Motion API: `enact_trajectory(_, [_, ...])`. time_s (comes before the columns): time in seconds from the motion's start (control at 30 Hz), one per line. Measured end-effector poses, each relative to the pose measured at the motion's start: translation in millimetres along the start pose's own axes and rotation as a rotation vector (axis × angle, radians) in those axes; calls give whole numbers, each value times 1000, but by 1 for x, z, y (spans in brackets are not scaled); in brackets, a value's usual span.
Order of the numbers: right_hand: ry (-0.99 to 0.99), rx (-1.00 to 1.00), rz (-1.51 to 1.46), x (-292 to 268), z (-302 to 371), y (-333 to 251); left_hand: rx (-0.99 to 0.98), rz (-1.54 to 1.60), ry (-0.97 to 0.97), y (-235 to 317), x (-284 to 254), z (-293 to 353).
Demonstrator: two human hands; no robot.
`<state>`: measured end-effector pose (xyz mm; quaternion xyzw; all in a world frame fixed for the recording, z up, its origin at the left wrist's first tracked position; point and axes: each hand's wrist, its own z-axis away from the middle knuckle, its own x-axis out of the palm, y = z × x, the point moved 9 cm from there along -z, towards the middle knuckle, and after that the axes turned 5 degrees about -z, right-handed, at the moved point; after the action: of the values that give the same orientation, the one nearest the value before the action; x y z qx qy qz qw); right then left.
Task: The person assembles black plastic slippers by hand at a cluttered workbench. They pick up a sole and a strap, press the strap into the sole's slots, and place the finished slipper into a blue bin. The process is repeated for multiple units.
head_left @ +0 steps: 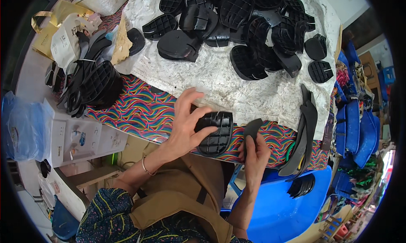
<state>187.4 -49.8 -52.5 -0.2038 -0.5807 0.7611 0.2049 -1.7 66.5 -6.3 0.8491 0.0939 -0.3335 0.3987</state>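
Observation:
A black moulded shoe-heel piece [218,137] lies grid side up at the near edge of the table. Spread above its left side is my left hand [186,126], its thumb and index finger over the piece and the other fingers stretched away, slightly blurred. To the right, my right hand [256,152] pinches a dark flexible strip [253,128] between thumb and fingers, with the strip's end standing up. More long black strips [303,133] hang over the table edge at the right.
Many black heel pieces [237,10] are piled on a white sheet [203,80] at the far side. A tied bundle of black pieces [99,84] stands left on the patterned tablecloth [144,107]. A blue tub [275,209] holding stacked black pieces sits below the table's right end.

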Motion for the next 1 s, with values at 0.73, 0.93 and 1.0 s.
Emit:
enact_trajectory(0.73, [24, -146, 158, 0, -6, 0, -670, 978, -492, -4, 93, 5])
enact_trajectory(0.93, [20, -160, 163, -2, -6, 4, -703, 1064, -478, -4, 98, 6])
enact_trajectory(1.0, [15, -191, 184, -2, -6, 2, -690, 1030, -493, -4, 97, 5])
